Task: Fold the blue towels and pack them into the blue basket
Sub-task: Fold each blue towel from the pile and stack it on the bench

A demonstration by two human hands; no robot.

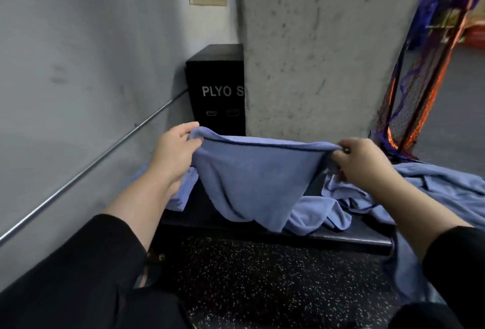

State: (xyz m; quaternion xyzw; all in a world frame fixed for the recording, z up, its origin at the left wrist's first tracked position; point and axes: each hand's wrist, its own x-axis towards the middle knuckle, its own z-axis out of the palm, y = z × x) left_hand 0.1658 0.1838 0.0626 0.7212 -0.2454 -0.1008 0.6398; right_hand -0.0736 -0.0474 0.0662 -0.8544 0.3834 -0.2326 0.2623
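Here blue towel point(252, 179) held between both hands, basket unseen

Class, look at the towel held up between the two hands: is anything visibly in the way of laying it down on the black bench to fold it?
Partly. The held towel hangs from the left hand and right hand. On the black bench, a heap of loose towels covers the right part, and folded towels sit at the left. Only a narrow bare strip remains.

gym, looks like: black plyo box point(215, 87) marked "PLYO", speckled rubber floor point(262, 276), concrete pillar point(328, 53), sports netting point(420, 79) at right
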